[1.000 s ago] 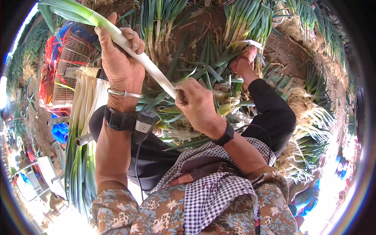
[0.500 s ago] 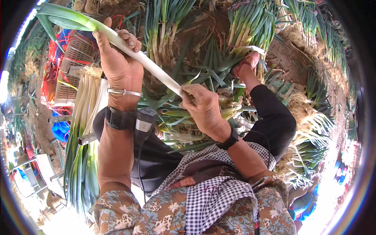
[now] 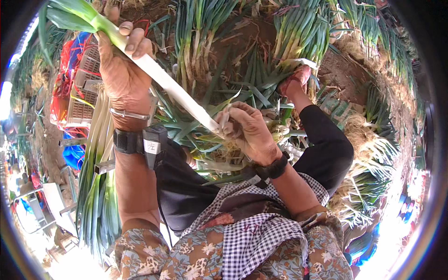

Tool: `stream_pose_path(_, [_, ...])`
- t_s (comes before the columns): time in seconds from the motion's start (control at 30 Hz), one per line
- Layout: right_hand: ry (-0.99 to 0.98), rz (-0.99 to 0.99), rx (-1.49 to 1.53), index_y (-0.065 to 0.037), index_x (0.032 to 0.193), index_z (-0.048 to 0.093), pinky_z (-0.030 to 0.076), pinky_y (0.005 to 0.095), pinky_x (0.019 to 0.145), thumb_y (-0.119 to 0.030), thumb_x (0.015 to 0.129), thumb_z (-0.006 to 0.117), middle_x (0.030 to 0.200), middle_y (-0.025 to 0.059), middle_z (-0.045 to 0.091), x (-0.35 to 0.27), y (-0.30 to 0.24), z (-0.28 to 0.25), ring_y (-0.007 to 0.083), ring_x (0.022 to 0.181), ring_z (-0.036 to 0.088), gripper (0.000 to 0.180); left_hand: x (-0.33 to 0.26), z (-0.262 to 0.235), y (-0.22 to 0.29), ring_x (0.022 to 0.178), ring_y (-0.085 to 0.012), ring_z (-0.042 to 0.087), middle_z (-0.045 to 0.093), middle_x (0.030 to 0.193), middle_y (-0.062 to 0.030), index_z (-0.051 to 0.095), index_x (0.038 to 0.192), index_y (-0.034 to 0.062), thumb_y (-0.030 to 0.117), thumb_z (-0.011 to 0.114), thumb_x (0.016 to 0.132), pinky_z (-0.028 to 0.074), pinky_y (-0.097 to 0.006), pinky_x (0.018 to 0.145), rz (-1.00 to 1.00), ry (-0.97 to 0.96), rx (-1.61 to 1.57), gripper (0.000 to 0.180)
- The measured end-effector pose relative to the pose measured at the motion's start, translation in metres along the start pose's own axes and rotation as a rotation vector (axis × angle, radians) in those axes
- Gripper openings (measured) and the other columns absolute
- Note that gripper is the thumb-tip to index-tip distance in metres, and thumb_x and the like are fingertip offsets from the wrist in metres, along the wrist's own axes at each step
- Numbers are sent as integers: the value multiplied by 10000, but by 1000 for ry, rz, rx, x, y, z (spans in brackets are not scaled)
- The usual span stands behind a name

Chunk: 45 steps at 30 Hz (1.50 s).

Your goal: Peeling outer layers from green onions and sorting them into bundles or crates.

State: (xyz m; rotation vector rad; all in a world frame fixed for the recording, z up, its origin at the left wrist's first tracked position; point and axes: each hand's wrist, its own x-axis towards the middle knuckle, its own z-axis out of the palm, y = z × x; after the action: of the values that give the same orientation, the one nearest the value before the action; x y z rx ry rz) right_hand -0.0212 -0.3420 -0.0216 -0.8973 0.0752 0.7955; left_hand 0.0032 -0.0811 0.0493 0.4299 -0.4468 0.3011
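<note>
A long green onion (image 3: pixel 175 91) slants across the view, its green leaves at the upper left and its white root end toward the middle. My left hand (image 3: pixel 125 77) is closed round its upper part, where green turns to white. At the root end my right hand (image 3: pixel 249 128) has its fingers curled and pinched. A thin pale strip, like peeled skin, shows between those fingers; the very tip of the onion is partly hidden there. Beside my left forearm lies a stack of whitish-stemmed green onions (image 3: pixel 95 163), on a metal frame (image 3: pixel 105 166).
Bunches of green onions (image 3: pixel 301 32) with leaves stand at the far side. Loose leaves and peelings (image 3: pixel 228 154) litter the ground between my legs. A plastic crate (image 3: pixel 84 105) with red straps sits at the left. Rooty onions (image 3: pixel 364 144) are heaped at the right.
My left hand has moved left and slightly up with the green onion. My right hand has turned at the root end, and a pale strip now shows in its fingers.
</note>
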Motion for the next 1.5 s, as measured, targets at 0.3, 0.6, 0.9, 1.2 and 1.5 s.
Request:
stream_pose_path(0.3, [-197, -229, -1045, -6, 978, 559, 500, 283, 571, -129, 899, 598, 908, 108, 620, -21, 0, -66, 138, 636, 605, 151, -1, -7, 26, 707, -144, 453, 549, 892, -76, 514, 1143, 107, 284, 619, 925, 389, -262, 610, 125, 120, 269, 300])
stream_pose_path(0.6, [-166, -429, -1110, 14, 962, 533, 454, 283, 569, -87, 798, 740, 831, 76, 603, 9, 0, 15, 131, 676, 586, 282, -2, -10, -1, 818, -184, 504, 547, 934, -98, 485, 1113, 90, 157, 570, 953, 455, -307, 709, 187, 258, 369, 193])
stream_pose_path(0.9, [-238, -246, -860, 0, 896, 539, 468, 267, 683, -120, 807, 743, 771, 21, 574, 6, 12, 6, 69, 746, 535, 253, -4, 1, -7, 763, -162, 501, 543, 918, -104, 494, 1134, 80, 108, 582, 942, 453, -276, 658, 240, 273, 505, 213])
stream_pose_path(1.2, [-242, -356, -972, -12, 888, 524, 462, 317, 605, -116, 817, 713, 739, 95, 575, -3, 19, 6, 162, 656, 570, 227, -5, -5, -16, 669, -153, 506, 584, 836, -84, 531, 1112, 73, 114, 619, 916, 414, -268, 553, 293, 432, 592, 219])
stream_pose_path(1.5, [-324, -724, -1028, -37, 873, 512, 496, 295, 623, -19, 815, 654, 900, 74, 544, -17, 18, 7, 251, 732, 573, 154, -5, -20, -10, 688, -190, 518, 597, 895, -133, 513, 1081, 38, 165, 544, 962, 435, -321, 630, 287, 677, 651, 177])
